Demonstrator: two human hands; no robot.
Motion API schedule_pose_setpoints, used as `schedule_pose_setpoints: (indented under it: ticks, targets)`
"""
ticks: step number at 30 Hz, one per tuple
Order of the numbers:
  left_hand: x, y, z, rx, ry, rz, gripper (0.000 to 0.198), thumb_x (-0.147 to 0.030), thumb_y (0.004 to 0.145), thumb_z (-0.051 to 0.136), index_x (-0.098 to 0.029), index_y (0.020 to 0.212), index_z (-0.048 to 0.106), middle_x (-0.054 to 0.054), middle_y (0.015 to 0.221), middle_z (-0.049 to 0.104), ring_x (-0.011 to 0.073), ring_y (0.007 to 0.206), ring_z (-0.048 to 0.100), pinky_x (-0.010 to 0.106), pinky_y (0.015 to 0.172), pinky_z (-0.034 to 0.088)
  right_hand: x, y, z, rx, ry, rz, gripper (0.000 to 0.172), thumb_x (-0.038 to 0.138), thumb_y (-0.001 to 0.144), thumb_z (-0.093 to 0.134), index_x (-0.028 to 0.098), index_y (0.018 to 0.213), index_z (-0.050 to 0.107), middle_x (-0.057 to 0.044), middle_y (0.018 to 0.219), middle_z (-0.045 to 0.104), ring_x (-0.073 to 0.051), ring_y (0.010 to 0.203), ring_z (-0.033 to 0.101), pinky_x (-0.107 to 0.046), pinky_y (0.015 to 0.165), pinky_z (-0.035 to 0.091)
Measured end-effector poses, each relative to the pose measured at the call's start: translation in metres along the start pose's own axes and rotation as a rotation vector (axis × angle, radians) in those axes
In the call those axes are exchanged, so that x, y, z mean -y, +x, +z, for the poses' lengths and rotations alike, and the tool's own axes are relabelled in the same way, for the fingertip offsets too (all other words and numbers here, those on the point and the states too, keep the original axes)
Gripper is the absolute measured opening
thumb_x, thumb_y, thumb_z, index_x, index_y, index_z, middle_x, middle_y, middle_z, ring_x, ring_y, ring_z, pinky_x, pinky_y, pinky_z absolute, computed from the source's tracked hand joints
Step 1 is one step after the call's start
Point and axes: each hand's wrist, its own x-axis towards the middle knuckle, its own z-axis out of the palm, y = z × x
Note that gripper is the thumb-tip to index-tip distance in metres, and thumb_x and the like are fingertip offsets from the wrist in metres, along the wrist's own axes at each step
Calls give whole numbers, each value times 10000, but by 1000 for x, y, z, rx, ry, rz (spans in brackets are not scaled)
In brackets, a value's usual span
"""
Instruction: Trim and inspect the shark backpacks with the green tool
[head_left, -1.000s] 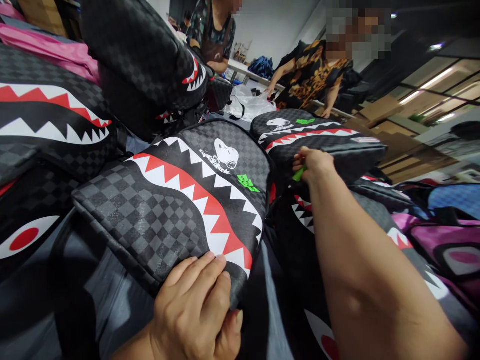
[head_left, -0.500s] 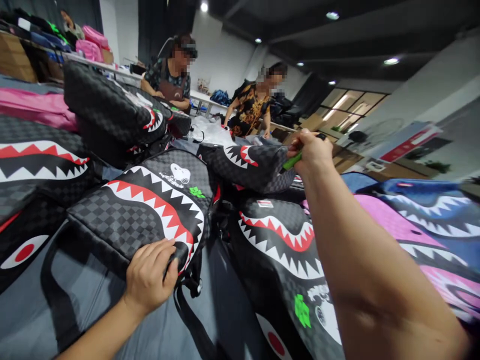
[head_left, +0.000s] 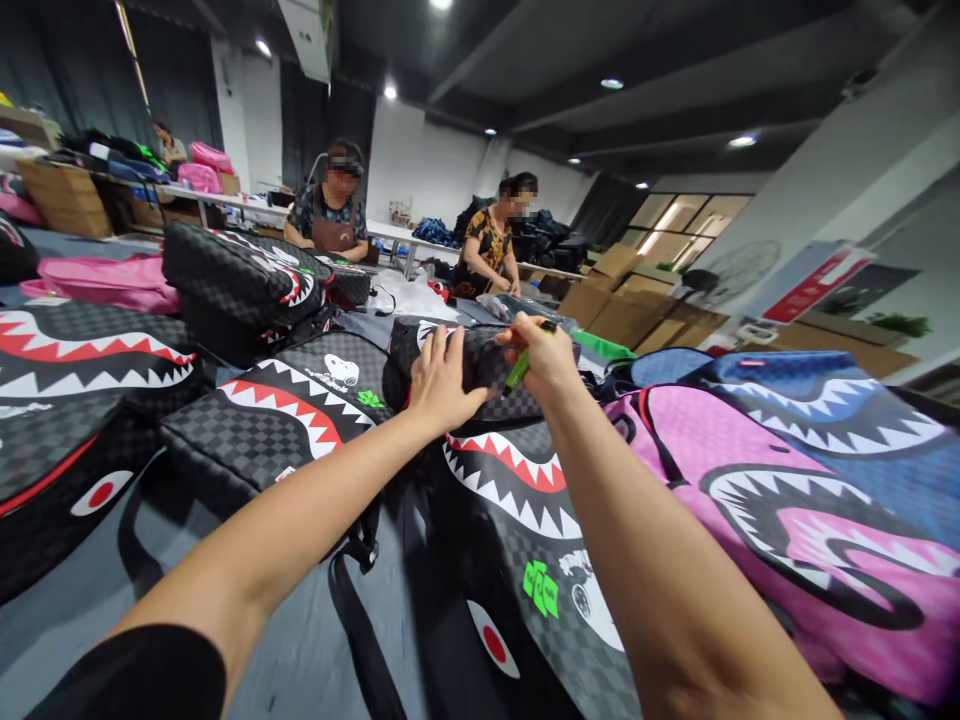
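Note:
My left hand [head_left: 439, 388] lies with spread fingers on a dark checkered backpack [head_left: 484, 352] at the middle of the view. Just to its right, my right hand [head_left: 546, 358] is closed around a slim green tool [head_left: 517, 370] with a dark end, held over the same backpack. The tool's exact kind is unclear. A checkered backpack with red and white shark teeth [head_left: 259, 425] lies at left, partly behind my left forearm. Nearer me, another checkered shark-mouth backpack [head_left: 502, 520] with a green patch lies between my arms, partly hidden by my right forearm.
Pink [head_left: 675, 440] and blue [head_left: 862, 400] shark backpacks lie at right. More dark backpacks [head_left: 247, 275] and a pink bag [head_left: 112, 282] are at left. Loose black straps [head_left: 360, 640] cross the grey table cover [head_left: 292, 640]. Two people work across the table, near cardboard boxes [head_left: 637, 310].
My left hand has left the shark-teeth backpack at left and moved forward and right onto the far backpack. My right hand, still holding the green tool, has come closer to it. The view has tilted.

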Motion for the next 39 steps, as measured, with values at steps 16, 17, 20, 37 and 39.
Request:
schedule_pose_setpoints:
  ticks: [16, 17, 20, 37, 39]
  targets:
    - [5, -25, 87, -154, 138, 205, 577, -290, 876, 643, -165, 1405, 452, 121, 1506, 467, 295, 1455, 344, 486, 1205, 274, 14, -62, -15, 106, 6, 282, 293, 89, 834, 568, 170, 567, 481, 74, 412, 368, -65, 406, 425, -143, 366, 271]
    - [4, -27, 88, -155, 147, 205, 579, -299, 879, 641, -167, 1410, 450, 124, 1507, 467, 296, 1456, 344, 495, 1203, 276, 16, -65, -15, 98, -8, 280, 297, 88, 837, 567, 171, 565, 480, 73, 408, 370, -64, 399, 415, -145, 364, 265]
    - [2, -34, 89, -153, 167, 216, 602, -314, 880, 649, -163, 1425, 443, 129, 1511, 468, 300, 1458, 343, 512, 1204, 268, 19, -71, -17, 85, -41, 275, 303, 102, 843, 564, 175, 564, 472, 75, 402, 365, -65, 391, 407, -150, 369, 254]
    - [11, -55, 94, -134, 154, 247, 489, -258, 927, 565, -156, 1397, 476, 124, 1488, 494, 312, 1446, 364, 506, 1203, 278, -15, -94, -37, 107, -1420, -464, 173, 252, 927, 500, 192, 921, 662, -114, 904, 710, -234, 763, 631, -293, 618, 345]
    - [10, -57, 93, -112, 162, 242, 471, -252, 943, 527, -167, 1404, 478, 117, 1498, 485, 304, 1449, 359, 504, 1205, 278, -15, -97, -34, 144, -1562, -457, 179, 209, 919, 492, 181, 931, 669, -141, 930, 713, -242, 766, 645, -289, 600, 336]
